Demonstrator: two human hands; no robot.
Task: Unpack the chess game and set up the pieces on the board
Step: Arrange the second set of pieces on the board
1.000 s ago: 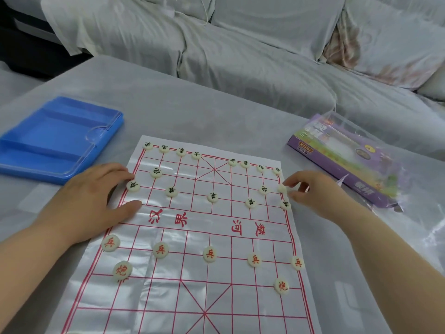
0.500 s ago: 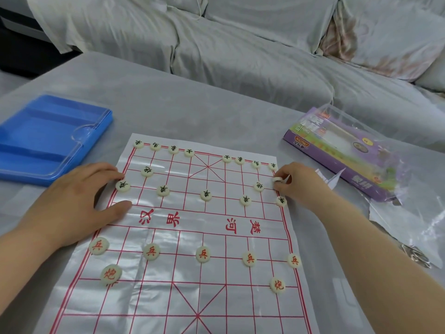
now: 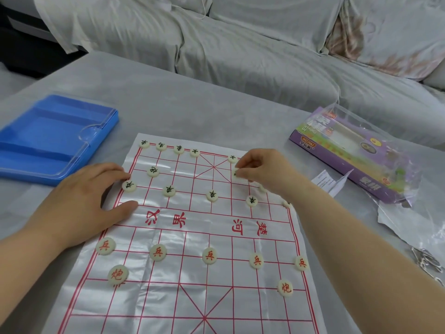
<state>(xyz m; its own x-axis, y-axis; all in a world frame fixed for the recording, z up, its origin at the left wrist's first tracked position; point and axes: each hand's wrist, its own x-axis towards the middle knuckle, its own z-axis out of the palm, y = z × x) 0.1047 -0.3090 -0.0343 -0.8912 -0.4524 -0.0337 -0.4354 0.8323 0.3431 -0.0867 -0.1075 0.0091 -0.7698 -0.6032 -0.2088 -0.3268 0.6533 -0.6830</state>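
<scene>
The board (image 3: 183, 280) lies by the tabletop's near edge, pieces (image 3: 157, 252) in rows on it; tray (image 3: 48, 141) toward the left edge, box (image 3: 349, 150) toward the right. The left hand (image 3: 79, 201) rests flat, fingers straight, on the board's left edge. The right hand (image 3: 267, 172) pinches one piece (image 3: 235, 173), seemingly just over its far right part.

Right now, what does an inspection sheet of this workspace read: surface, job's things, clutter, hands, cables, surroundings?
Surface: grey cloth-covered table.
Job's things: glossy white board with red grid; black-marked cream round pieces far, red-marked ones near; blue plastic tray, left.
Clutter: purple game box in clear wrap, folded paper leaflet, crumpled clear wrap, metal rings, all right.
Hands: left hand flat on the board's left edge; right hand pinches a cream piece over the far rows.
Cables: thin pale cord on the sofa.
Surroundings: grey-covered sofa, patterned cushion.
</scene>
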